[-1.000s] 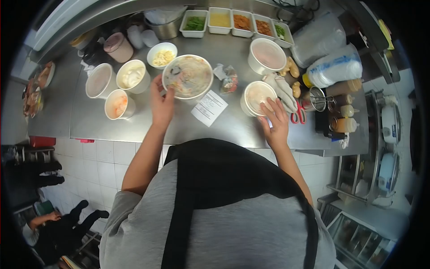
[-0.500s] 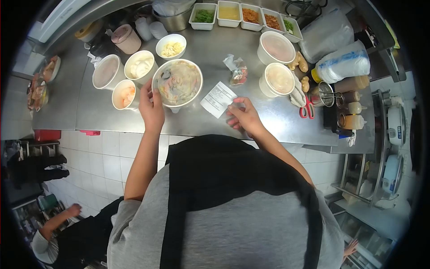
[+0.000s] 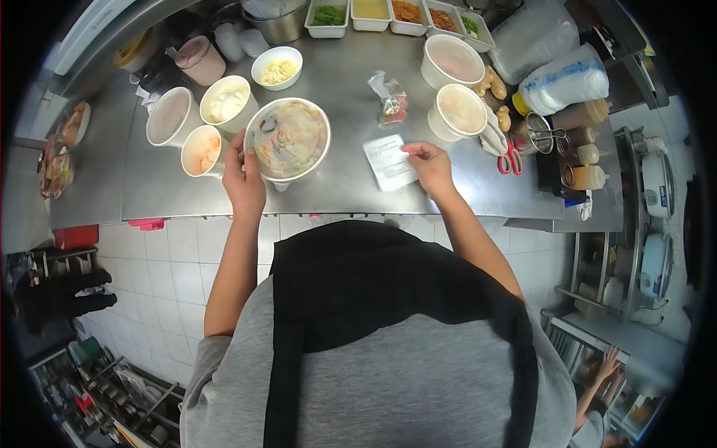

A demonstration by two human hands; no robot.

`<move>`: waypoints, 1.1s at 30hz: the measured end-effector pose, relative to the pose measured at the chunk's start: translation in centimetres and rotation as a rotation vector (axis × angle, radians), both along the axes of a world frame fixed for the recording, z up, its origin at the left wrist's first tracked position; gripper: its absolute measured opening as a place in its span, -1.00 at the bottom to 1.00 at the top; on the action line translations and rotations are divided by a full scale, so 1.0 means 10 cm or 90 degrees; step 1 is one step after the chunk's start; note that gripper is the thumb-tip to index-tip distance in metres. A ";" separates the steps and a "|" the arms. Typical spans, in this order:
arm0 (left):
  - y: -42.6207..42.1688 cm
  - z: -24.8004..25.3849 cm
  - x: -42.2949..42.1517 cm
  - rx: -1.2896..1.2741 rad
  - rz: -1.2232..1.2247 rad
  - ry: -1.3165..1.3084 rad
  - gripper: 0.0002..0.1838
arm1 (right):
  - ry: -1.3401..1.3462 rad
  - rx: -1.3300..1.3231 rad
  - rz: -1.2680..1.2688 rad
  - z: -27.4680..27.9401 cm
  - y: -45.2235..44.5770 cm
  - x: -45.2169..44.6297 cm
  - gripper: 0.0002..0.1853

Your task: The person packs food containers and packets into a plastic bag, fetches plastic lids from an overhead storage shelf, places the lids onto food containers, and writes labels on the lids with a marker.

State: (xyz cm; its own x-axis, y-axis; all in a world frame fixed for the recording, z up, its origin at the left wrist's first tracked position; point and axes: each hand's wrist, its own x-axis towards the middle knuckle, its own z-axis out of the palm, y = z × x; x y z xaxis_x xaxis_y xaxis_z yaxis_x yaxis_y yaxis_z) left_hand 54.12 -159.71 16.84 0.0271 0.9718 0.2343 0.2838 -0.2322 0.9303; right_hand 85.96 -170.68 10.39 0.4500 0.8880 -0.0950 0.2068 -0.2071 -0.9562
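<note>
Two hands at a smooth, reflective metal bench (image 3: pixel 336 196). The fingers of the left hand (image 3: pixel 245 187) curve against the near left side of a large round white bowl (image 3: pixel 290 139), whose clear cover shows mixed, pale and coloured contents; whether its base is lifted cannot be told. The fingers of the right hand (image 3: pixel 435 173) pinch the right edge of one printed paper slip (image 3: pixel 390 163), flat and rectangular, slightly blurred.

Left of the left fingers are three round white tubs: a covered tub (image 3: pixel 170 118) with cloudy contents, a cream tub (image 3: pixel 226 103) holding a smooth white mass, and an orange-flecked tub (image 3: pixel 202 151), nearest them. Beyond these fingers, one small white bowl (image 3: pixel 277 69) contains pale yellow shreds.

Beyond the right fingers lie one knotted clear plastic bag (image 3: pixel 393 104) with red and green contents and, farther right, two round white lidded tubs (image 3: pixel 457 112). To their right are a crumpled cloth (image 3: pixel 493 138) and red-handled scissors (image 3: pixel 511 158). Farthest from both hands, five rectangular white trays (image 3: pixel 371 24) form a row: green, yellow, orange, reddish-brown and green contents respectively.
</note>
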 end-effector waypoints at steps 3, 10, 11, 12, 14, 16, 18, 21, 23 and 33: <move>0.12 -0.01 0.04 -0.009 -0.041 -0.024 -0.62 | 0.002 -0.015 -0.006 0.15 -0.12 0.04 -0.77; 0.45 0.02 0.28 0.018 -0.101 0.055 -0.67 | -0.158 -0.011 0.038 0.18 -0.28 -0.08 -0.76; 0.49 0.04 0.33 0.012 -0.116 0.055 -0.67 | -0.177 -0.010 0.056 0.19 -0.29 -0.12 -0.76; 0.54 0.04 0.37 0.007 -0.131 0.054 -0.67 | -0.197 -0.009 0.073 0.22 -0.28 -0.17 -0.76; 0.65 0.03 0.45 0.013 -0.158 0.059 -0.68 | -0.196 0.027 0.083 0.19 -0.25 -0.26 -0.75; 0.75 0.02 0.53 0.008 -0.159 0.074 -0.68 | -0.101 0.031 0.082 0.03 -0.21 -0.33 -0.76; 0.83 0.07 0.59 -0.005 -0.130 0.098 -0.69 | -0.075 0.003 0.087 0.13 -0.19 -0.41 -0.73; 0.93 0.24 0.58 -0.151 -0.106 -0.166 -0.71 | -0.131 -0.009 0.087 0.17 -0.17 -0.50 -0.71; 0.78 0.28 0.60 -0.091 -0.109 -0.087 -0.72 | -0.124 -0.003 0.077 0.11 -0.15 -0.50 -0.71; 0.46 0.05 0.79 -0.244 -0.148 0.047 -0.70 | -0.133 -0.017 0.133 0.17 -0.27 -0.47 -0.70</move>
State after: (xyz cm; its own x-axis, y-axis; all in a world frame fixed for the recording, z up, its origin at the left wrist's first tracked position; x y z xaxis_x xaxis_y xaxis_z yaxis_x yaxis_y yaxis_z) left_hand 61.97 -155.09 17.30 0.2575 0.9543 -0.1515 0.3336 0.0594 0.9409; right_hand 81.24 -173.36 12.06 0.2704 0.9618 -0.0435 0.4397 -0.1636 -0.8831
